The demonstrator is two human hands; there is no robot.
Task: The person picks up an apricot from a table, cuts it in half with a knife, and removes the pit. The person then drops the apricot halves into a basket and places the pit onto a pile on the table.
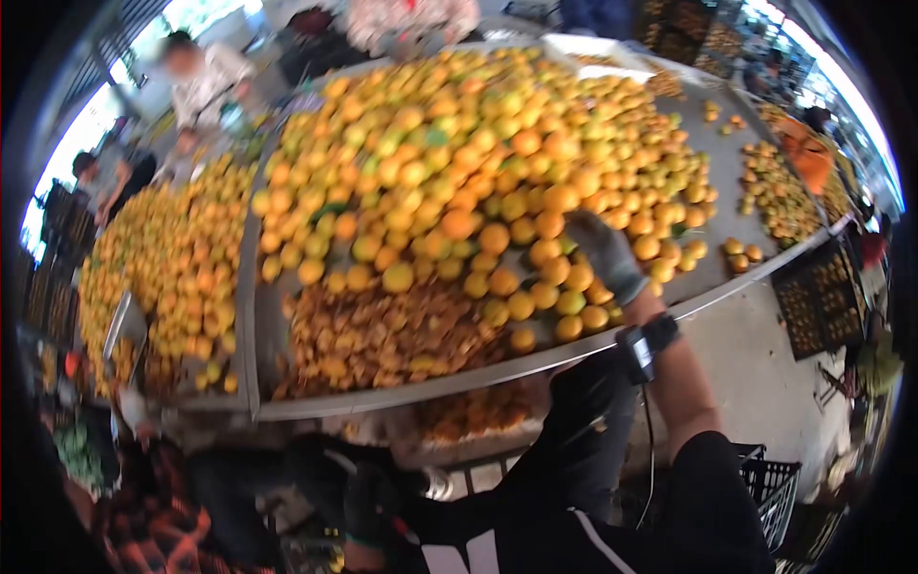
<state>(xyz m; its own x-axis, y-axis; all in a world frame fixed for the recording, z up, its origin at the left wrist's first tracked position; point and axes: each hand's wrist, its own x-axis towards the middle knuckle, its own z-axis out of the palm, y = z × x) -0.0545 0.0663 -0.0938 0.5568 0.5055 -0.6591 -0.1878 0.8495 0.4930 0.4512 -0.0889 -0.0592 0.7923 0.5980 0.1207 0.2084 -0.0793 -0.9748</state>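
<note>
My right hand [610, 256], in a grey glove, reaches over the near right part of a large heap of small orange citrus fruits [449, 153]. Its fingertips are right at the fruits, with the back of the hand hiding most of the fingers. A black device is strapped to that wrist. Low in front of my body is my left hand [371, 502], in a dark glove, curled near my lap. Something small and red shows beside it; I cannot tell what it holds. A pile of brown-orange peel pieces [382, 335] lies at the table's near edge.
The metal table [497, 368] has a raised rim and a divider [249, 287] on the left. Beyond the divider are more fruits and a metal scoop [124, 330]. People sit around the table, one close at my left. Black crates [770, 497] stand at the lower right.
</note>
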